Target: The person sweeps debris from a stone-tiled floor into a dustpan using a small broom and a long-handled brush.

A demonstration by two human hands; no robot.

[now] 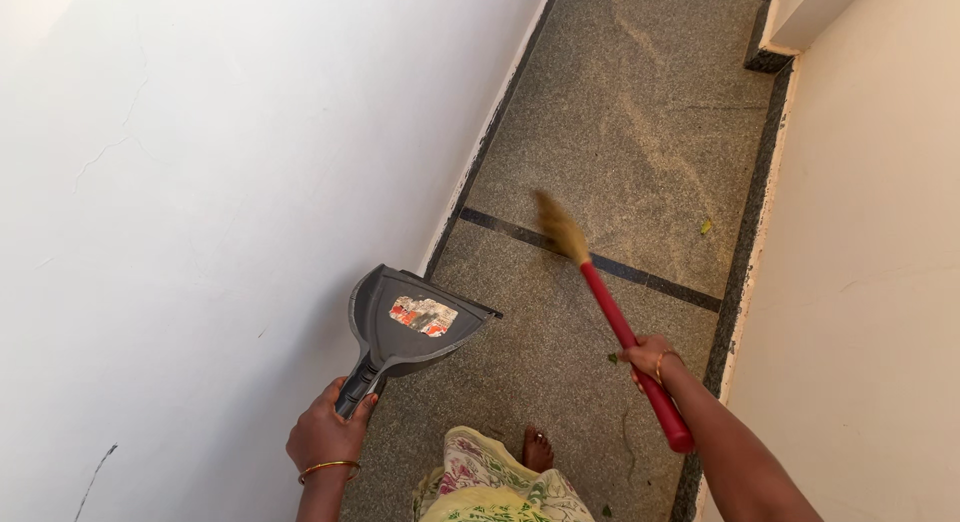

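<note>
Head view, catalogued by size: white wall [180, 162] filling the left side; speckled grey stone floor [640, 112] running as a narrow corridor, crossed by a dark inlaid band [650, 279] and edged with dark skirting; cream wall [880, 262] on the right. Dark grey dustpan [415, 322], bearing a torn red-and-white sticker, was held off the floor just beside the white wall, its mouth tilted up and away. Broom [600, 292], with a red handle and straw-coloured bristles, slanted from the lower right toward mid-floor, the bristle head blurred over the dark band. Patterned yellow-green garment [490, 482] and one bare foot [538, 448] showed at the bottom edge. Left hand [325, 432], bangled, was closed around the dustpan's handle. Right hand [650, 360], also bangled, was clamped on the red handle about midway. The hands were well apart. Small green leaf scraps [706, 226] lay near the right skirting, with another close to the right hand. Risk judged: a brisk sweep could scatter the light scraps against the skirting, and the raised pan, tipped further, might spill anything it carried.
</note>
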